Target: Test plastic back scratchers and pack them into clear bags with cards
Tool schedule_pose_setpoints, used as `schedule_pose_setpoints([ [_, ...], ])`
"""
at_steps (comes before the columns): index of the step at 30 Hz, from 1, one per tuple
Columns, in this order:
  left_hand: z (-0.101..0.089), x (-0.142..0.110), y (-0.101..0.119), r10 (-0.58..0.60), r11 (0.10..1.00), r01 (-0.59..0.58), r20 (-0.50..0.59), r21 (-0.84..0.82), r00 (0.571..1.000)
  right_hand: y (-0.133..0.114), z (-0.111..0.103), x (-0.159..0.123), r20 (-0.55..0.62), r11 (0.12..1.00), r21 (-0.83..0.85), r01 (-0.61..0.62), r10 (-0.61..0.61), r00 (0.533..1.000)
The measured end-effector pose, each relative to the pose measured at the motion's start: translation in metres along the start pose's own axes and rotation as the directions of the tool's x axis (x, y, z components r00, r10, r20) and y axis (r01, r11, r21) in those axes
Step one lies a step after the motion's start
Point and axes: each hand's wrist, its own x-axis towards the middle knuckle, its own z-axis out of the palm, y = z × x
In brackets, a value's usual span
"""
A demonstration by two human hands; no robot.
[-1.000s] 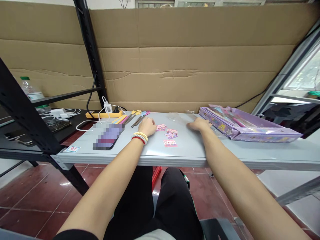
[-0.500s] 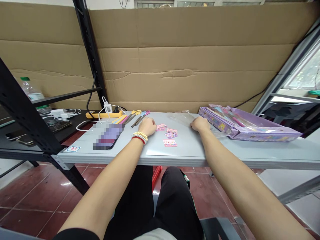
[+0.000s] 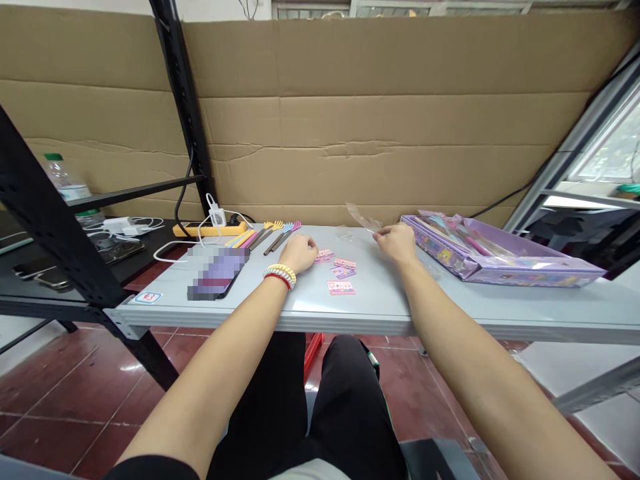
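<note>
My right hand [image 3: 398, 244] pinches a clear plastic wrapper [image 3: 361, 217], whose loose end sticks up to the left of the fingertips. My left hand [image 3: 299, 254], with a beaded bracelet at the wrist, rests on the tabletop with its fingers curled; anything inside them is hidden. Beside its fingertips lies a small pink card [image 3: 325, 255]. Several similar pink and purple cards lie between the hands, the nearest card [image 3: 341, 287] close to the front edge. Behind my left hand lie several slim sticks with colourful hand-shaped ends [image 3: 278, 226].
On the right stands a purple open box [image 3: 520, 272] with packaged items. A phone [image 3: 219, 273] lies left, near a yellow power strip [image 3: 207, 229] with white cables. A black post [image 3: 177, 87] rises at left; a cardboard sheet [image 3: 375, 120] backs the grey table [image 3: 370, 313].
My right hand has shifted slightly left and lifted, raising the plastic wrapper's end off the tabletop. My left hand has barely moved.
</note>
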Motion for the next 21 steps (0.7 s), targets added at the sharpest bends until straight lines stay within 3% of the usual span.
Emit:
schedule_pose_setpoints([
  [2,0.001,0.0,0.001,0.069,0.978,-0.058,0.046,-0.198,0.997,-0.021,-0.001,-0.005,-0.118,0.98,0.078,0.185,-0.175,0.977],
  [3,0.002,0.001,0.001,0.099,0.953,-0.072,0.076,-0.295,0.992,-0.032,0.0,-0.009,-0.168,0.946,0.112,0.304,-0.284,0.944],
  [6,0.006,0.005,0.001,0.107,0.877,-0.028,0.139,-0.48,0.984,-0.064,0.005,-0.022,-0.225,0.779,0.173,0.603,-0.564,0.794],
  [8,0.008,0.008,0.001,0.054,0.823,0.043,0.154,-0.567,0.987,-0.078,0.009,-0.029,-0.21,0.705,0.206,0.679,-0.646,0.734],
  [10,0.008,0.01,0.001,-0.009,0.745,0.101,0.142,-0.659,0.99,-0.085,0.01,-0.033,-0.185,0.688,0.252,0.68,-0.656,0.732],
  [13,0.005,0.011,0.001,-0.092,0.65,0.134,0.098,-0.748,0.991,-0.082,0.007,-0.033,-0.125,0.758,0.342,0.555,-0.549,0.827],
  [15,0.001,0.01,0.002,-0.121,0.627,0.13,0.07,-0.768,0.99,-0.074,0.001,-0.029,0.021,0.832,0.421,0.361,-0.406,0.914],
  [16,0.0,0.01,0.002,-0.129,0.628,0.126,0.057,-0.768,0.99,-0.07,-0.003,-0.027,0.133,0.852,0.465,0.24,-0.335,0.933],
  [17,-0.002,0.009,0.002,-0.137,0.636,0.123,0.045,-0.762,0.99,-0.066,-0.007,-0.025,0.25,0.85,0.513,0.119,-0.281,0.926],
  [19,-0.003,0.009,0.002,-0.151,0.666,0.115,0.018,-0.738,0.988,-0.061,-0.013,-0.023,0.431,0.782,0.617,-0.083,-0.248,0.867],
  [21,-0.004,0.009,0.003,-0.148,0.688,0.098,-0.007,-0.719,0.989,-0.059,-0.017,-0.022,0.497,0.684,0.701,-0.2,-0.268,0.825],
])
